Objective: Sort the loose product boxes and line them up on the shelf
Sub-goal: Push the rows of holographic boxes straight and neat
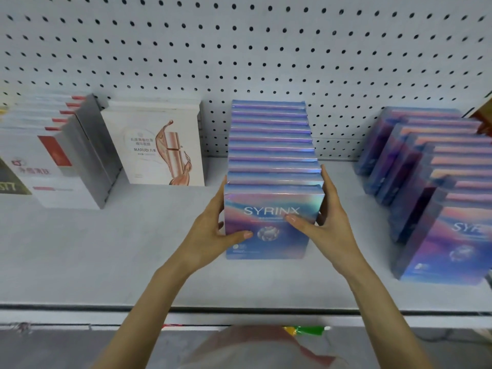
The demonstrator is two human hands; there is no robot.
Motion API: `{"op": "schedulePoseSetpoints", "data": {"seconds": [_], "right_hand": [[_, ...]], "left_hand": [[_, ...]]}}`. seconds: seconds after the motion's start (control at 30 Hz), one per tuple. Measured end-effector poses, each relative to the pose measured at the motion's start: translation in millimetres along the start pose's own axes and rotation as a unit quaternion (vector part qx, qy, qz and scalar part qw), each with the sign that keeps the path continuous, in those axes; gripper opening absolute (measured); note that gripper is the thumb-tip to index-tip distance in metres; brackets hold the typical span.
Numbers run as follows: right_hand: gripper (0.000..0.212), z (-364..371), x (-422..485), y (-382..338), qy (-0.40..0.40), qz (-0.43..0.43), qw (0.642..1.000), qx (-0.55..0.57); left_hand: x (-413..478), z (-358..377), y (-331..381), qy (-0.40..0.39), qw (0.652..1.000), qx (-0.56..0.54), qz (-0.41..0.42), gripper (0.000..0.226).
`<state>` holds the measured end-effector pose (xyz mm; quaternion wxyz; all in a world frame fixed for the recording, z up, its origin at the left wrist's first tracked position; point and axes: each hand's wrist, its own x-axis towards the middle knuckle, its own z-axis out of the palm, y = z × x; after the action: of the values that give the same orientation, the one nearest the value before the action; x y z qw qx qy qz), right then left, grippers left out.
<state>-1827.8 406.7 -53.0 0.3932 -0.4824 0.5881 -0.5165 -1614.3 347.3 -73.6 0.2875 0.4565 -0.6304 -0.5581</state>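
Your left grip (210,230) and right grip (326,222) both clasp the front iridescent blue-purple SYRINX cardboard box (266,251): thumbs on its face, fingers along its sides. Box upright on the grey metal shelf (106,249), touching the row of matching boxes (271,139) running back to the white pegboard wall (239,49). White MARUBI carton (157,145) stands left; staggered row of SYRINX boxes (439,182) right

The SYRINX boxes (269,227) look like glossy card with an iridescent, foil-like sheen. The MARUBI box (157,147) is smooth white card. The shelf (106,262) and pegboard (239,49) look matt, painted pale grey.
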Motion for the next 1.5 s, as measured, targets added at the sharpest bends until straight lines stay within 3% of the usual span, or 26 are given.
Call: {"op": "schedulePoseSetpoints", "data": {"seconds": [0.17,0.33,0.47,0.6,0.83,1.23,1.5], "right_hand": [[0.080,4.6,-0.9,9.3,0.005,0.011,1.000,-0.025],[0.071,0.9,0.5,11.2,0.011,0.030,0.999,-0.026],[0.072,2.4,-0.5,11.4,0.022,0.033,0.998,-0.039],[0.069,8.1,-7.7,9.8,0.081,0.016,0.994,-0.070],[0.059,20.3,-27.7,19.7,0.154,0.008,0.984,-0.087],[0.061,25.4,-28.3,14.8,0.176,0.021,0.977,-0.118],[0.060,28.3,-31.4,14.0,0.184,0.018,0.974,-0.132]], "left_hand": [[1.6,4.9,-5.8,0.008,1.000,-0.006,-0.008,0.075],[3.1,10.8,-7.8,0.017,1.000,-0.002,0.007,0.090],[4.3,8.0,-9.7,-0.003,1.000,-0.004,0.012,0.084],[-0.6,7.4,-9.7,0.019,1.000,-0.010,0.018,0.087],[-15.3,9.3,-13.2,0.061,0.997,-0.032,0.039,0.064],[-12.8,10.2,-17.5,0.044,0.997,-0.013,0.063,0.070],[-17.5,22.9,-19.0,0.081,0.994,0.048,0.054,0.054]]}}
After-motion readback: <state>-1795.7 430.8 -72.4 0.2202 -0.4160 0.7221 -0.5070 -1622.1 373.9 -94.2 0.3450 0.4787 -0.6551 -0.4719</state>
